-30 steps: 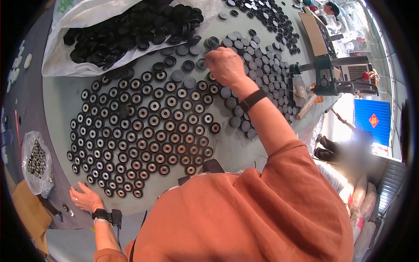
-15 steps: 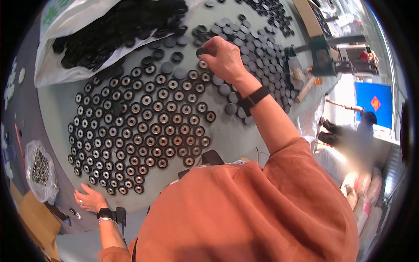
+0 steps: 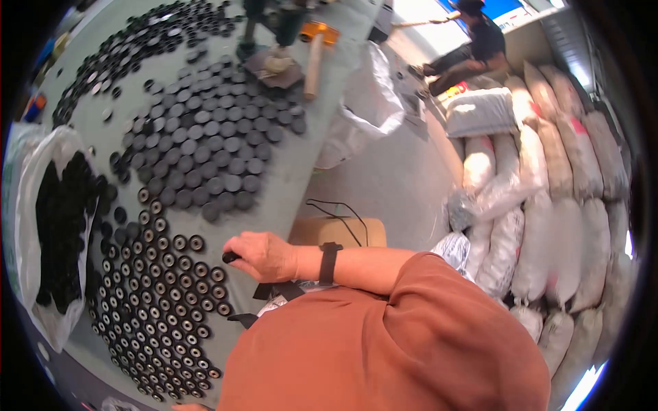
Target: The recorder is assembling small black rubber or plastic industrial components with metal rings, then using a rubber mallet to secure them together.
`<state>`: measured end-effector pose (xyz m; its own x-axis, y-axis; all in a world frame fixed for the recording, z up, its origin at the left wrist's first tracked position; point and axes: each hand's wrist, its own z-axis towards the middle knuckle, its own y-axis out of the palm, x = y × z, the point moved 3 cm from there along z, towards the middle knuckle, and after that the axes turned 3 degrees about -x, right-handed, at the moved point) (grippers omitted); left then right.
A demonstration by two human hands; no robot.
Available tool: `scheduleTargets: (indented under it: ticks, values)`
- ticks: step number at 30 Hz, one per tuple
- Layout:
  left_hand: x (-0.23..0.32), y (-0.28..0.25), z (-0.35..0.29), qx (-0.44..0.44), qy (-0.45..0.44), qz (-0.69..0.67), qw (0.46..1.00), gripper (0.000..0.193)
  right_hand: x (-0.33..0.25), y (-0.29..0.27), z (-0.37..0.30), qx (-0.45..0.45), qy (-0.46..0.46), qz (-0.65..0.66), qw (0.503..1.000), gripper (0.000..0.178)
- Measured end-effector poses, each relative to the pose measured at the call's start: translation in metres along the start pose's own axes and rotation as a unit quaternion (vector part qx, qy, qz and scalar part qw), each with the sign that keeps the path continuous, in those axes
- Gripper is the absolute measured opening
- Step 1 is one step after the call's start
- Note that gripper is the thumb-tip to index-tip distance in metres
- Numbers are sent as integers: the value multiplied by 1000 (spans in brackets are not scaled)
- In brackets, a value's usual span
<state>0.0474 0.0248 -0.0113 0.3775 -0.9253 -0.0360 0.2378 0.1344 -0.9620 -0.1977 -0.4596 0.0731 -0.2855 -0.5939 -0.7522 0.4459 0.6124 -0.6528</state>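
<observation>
My right hand (image 3: 259, 253) is closed, pinching a small black round piece (image 3: 232, 257) above the table's near edge; its exact form is mostly hidden by the fingers. Just left of that hand lie rows of black rollers with metal bearing centres (image 3: 170, 277). Farther off, a crowd of grey-topped round caps (image 3: 205, 130) covers part of the table. Only a sliver of my left hand (image 3: 190, 407) shows at the lower edge, so its fingers cannot be made out.
A white sack of black parts (image 3: 65, 233) lies at the left. An orange-headed hammer (image 3: 314, 65) rests beside a green metal tool (image 3: 284, 31). Full sacks (image 3: 548, 240) are stacked on the right, and another person (image 3: 480, 44) sits behind them.
My view has swung right, bringing the stacked sacks into sight. My right hand has come back from the caps to the table's near edge. My left hand has nearly left the view.
</observation>
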Motion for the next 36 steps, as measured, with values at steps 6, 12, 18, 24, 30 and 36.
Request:
scheduleTargets:
  ticks: [6, 12, 18, 24, 30, 36]
  values:
    - [33, 4, -22, -80, 34, -31, 996, 51, -2, 20, -45, -6, -20, 31, 999, 28]
    - [80, 23, -43, -112, 88, -57, 988, 50, 9, 20, -55, 97, -16, 55, 994, 28]
    - [52, -8, 11, -76, 147, 12, 986, 48, 50, 24, -32, 180, -110, -2, 978, 16]
    - [99, 25, -52, -113, 174, 1, 978, 47, 57, 38, -29, 282, -88, 12, 955, 23]
    - [131, 53, -92, -158, 219, 0, 963, 45, 44, 39, -33, 235, -82, -5, 969, 27]
    - [150, 71, -115, -191, 256, 23, 947, 44, 46, 39, -32, 254, -81, -14, 964, 24]
